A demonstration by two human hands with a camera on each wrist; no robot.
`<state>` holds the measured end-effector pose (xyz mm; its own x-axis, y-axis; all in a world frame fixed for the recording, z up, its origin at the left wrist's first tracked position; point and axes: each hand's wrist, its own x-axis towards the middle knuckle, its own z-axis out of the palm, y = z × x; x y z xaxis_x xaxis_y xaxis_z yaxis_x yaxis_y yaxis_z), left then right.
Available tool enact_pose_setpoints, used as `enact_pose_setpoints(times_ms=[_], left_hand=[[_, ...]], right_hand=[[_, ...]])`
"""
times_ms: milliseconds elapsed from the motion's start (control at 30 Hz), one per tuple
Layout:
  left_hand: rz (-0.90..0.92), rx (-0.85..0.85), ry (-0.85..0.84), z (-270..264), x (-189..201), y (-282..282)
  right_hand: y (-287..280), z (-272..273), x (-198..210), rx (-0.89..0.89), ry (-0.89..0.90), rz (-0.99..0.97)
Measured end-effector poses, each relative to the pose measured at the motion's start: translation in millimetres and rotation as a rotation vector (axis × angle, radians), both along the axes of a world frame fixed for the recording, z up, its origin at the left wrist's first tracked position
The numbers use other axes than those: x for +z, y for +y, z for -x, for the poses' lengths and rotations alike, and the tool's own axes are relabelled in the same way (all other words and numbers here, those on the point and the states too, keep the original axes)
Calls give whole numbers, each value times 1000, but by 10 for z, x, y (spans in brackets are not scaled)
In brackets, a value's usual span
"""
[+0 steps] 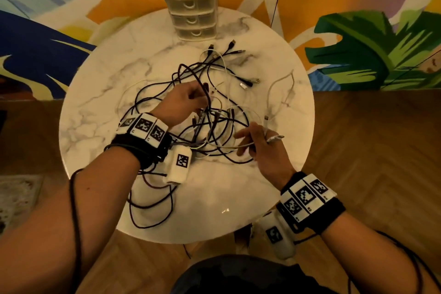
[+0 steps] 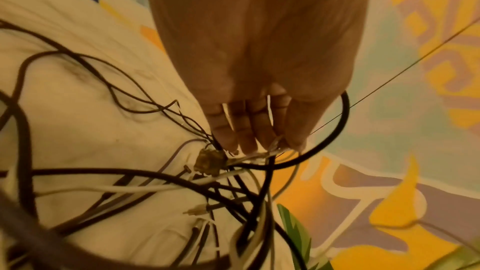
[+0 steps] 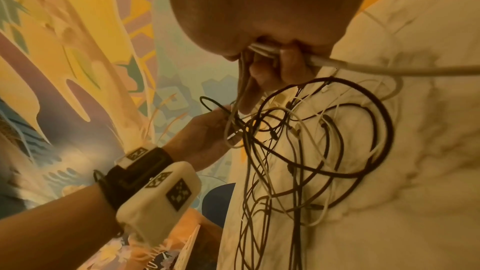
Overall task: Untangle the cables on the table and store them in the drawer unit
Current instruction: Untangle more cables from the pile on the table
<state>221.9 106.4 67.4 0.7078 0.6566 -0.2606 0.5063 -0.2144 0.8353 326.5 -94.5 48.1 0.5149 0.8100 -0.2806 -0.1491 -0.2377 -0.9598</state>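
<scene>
Here's the tangle of cables (image 1: 210, 112) — black and white leads knotted together in the middle of the round marble bench (image 1: 95, 107), with loose loops trailing toward the near edge and a few plug ends fanned out toward the far edge. The left hand (image 1: 183, 100) is down in the heart of the knot, fingertips (image 2: 233, 141) pinching a thin white strand while a black loop arcs around the hand. The right hand (image 1: 260, 145) is over the near-right part of the bench, fingers curled round a white cable (image 1: 238, 145), its connector end (image 1: 276, 138) poking out past the knuckles; the wrist view shows that cable (image 3: 363, 67) clamped between thumb and fingers and running off across the marble. A separate pale cable (image 1: 274, 93) snakes alone near the right edge. At the far edge stands the drawer unit (image 1: 191, 5), cream-coloured — three drawers, all closed. Beyond the bench, a colourful rug (image 1: 370, 55) covers the wooden floor (image 1: 370, 150).
</scene>
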Motion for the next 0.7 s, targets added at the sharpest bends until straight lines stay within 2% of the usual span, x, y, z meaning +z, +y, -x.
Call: enact_pose_setpoints(times_ms=[67,167,333,433,533,633,700], left_hand=[[13,-4,-26,28,37,-81],[-67,-41,-9,31,143,-148],[-460,-215,88,-45,489,-153],[-576,-226,175,-43,643,-113],[-549,-217,217,-17,715,-76],[-421,-173,236,55,780,-27],[-320,-159,191,111,832,19]], right_hand=[[93,-4,-28,-26,-20,-30],[251,-42,-106,88,-171,-11],[489,-15,-288,348,-248,157],[499,22,-289,541,-327,308],[497,33,-252,549,-369,321],[521,-10,-231,466,-495,289],[522,-58,-239,426,-522,286]])
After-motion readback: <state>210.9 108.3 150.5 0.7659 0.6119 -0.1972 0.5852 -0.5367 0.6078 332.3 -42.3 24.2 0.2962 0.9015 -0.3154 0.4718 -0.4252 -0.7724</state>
